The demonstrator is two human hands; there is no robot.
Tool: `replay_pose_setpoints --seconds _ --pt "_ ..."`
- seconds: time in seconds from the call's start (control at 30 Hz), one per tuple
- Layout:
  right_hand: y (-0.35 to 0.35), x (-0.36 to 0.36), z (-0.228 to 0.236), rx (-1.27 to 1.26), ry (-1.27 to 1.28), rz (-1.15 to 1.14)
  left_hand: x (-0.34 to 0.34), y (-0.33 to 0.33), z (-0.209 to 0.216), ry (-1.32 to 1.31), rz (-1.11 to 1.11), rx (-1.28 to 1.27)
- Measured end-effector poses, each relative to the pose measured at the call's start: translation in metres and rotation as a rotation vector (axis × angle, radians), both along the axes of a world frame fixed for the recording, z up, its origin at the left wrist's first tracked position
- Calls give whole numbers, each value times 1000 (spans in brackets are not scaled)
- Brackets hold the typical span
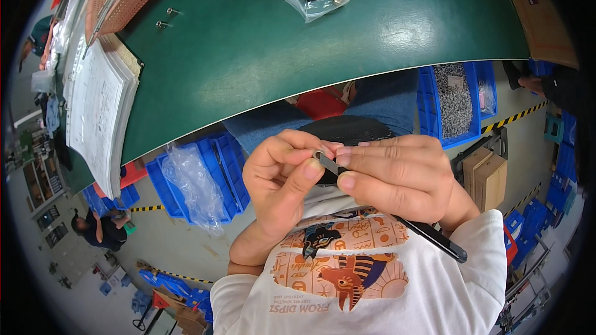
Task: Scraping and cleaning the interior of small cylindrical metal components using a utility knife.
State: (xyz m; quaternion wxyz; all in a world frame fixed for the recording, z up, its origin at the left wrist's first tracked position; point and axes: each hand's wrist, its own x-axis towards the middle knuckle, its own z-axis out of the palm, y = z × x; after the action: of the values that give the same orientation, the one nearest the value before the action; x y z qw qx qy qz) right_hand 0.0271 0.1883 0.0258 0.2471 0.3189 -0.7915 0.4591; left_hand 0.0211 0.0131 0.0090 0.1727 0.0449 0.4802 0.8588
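Note:
My left hand (pixel 280 170) pinches a small metal part (pixel 318 154) between thumb and forefinger. Only a shiny rounded edge of the part shows, so its full shape is hidden. Closed around a slim black knife (pixel 433 240) is my right hand (pixel 400 177). The flat grey blade points left and its tip meets the small part at the left fingertips. The knife's black handle runs out below the right palm, toward the lower right. Both hands are held close together in front of my white shirt, off the table.
A green table (pixel 248 43) curves across the top. On it are a clear bag (pixel 307 9) of metal cylinders, two loose screws (pixel 162 25), a perforated basket (pixel 118 0) and a paper stack (pixel 99 105). Blue bins (pixel 444 127) stand beyond its edge on both sides.

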Motion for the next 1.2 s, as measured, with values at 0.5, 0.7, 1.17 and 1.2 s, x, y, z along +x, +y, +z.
replay_pose_setpoints --seconds 0.5,0.7,1.17,1.2 --pt "-1 2 1 35 17 -20 2 -1 0 -1 9 -3" --pt "-1 1 2 -29 -33 14 2 -1 -1 25 -13 1" --pt "-2 4 2 33 43 -29 2 -1 -1 -16 -15 118" --pt "-1 3 2 14 23 -13 2 -1 0 -4 -20 65"
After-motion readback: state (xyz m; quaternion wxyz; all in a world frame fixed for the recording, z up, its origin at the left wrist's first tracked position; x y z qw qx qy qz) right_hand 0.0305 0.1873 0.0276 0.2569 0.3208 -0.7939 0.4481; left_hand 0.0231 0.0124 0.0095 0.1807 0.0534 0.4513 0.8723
